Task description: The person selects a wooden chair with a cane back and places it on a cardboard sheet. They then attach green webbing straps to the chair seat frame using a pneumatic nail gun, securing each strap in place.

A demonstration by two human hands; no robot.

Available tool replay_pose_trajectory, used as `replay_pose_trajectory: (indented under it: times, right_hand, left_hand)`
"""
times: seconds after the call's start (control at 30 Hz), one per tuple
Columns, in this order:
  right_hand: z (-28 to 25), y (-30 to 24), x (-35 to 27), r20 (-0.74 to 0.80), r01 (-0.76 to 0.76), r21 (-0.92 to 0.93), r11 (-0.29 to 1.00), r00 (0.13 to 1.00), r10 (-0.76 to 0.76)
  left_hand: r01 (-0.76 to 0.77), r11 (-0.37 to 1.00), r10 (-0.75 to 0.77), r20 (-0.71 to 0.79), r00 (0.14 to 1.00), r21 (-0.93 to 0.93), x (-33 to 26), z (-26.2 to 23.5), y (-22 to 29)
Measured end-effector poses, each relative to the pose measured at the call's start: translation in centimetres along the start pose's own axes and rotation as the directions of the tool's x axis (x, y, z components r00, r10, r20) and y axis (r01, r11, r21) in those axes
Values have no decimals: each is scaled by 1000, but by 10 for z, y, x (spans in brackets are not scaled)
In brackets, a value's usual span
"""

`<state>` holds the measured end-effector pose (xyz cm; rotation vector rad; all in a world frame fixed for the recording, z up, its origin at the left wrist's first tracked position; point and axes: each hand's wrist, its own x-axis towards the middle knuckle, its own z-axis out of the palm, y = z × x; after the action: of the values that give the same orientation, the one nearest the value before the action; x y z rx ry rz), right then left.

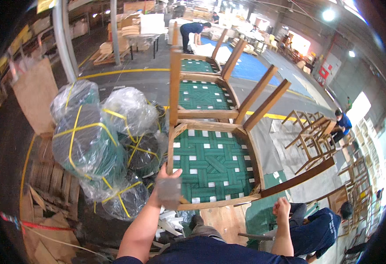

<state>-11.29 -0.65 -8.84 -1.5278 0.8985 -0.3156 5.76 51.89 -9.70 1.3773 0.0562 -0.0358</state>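
Nearest chair frame [215,165]: wood w/ green woven webbing [213,163], tipped so the seat faces the wearer; sits dead ahead, its L edge in the L hand [166,174], its near R corner above & left of the R hand [282,207].
L hand grip: closed round the frame's L edge, thumb across the front of the wood; other fingers partly hidden.
R hand: fingers curled in, held below the dark leg [298,178], apart from it; can't tell if anything's in it.
Grey patch [169,193]: blurred, at the L wrist, hides the frame's lower L corner; can't tell what it is.
Two rear frames [204,93]: same green webbing, lined up beyond, lower parts partly blocked by the one in front; contact btwn them unclear.
Bundles [87,136]: plastic-wrapped, yellow straps, at L; contents hard to read thru glare.
Co-worker [320,229]: dark shirt, low at R, partly behind wearer's R forearm.
Far bkgd: bright, blurry; pic's rim cut off by black fisheye edge.
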Motion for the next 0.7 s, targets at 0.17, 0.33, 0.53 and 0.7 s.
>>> replay_pose_trajectory:
  times: [0.17, 0.33, 0.53, 0.7]
  right_hand:
    - [92, -63, 78, 399, 95, -217, 972, 917, -1]
    - [140, -83, 80, 732, 312, -130, 941, 671, -121]
    - [146, -92, 92, 639, 345, -209, 915, 757, -139]
    - [152, -103, 95, 644, 369, -188, 910, 746, -170]
  left_hand:
    - [120, 986, -124, 25, 992, 119, 2, -1, 0]
    - [134, 968, -129, -38, 991, 214, -1, 5, 7]
    - [100, 958, -82, -80, 993, 268, 3, 13, 6]
    - [76, 958, -62, -60, 996, 275, 9, 15, 9]
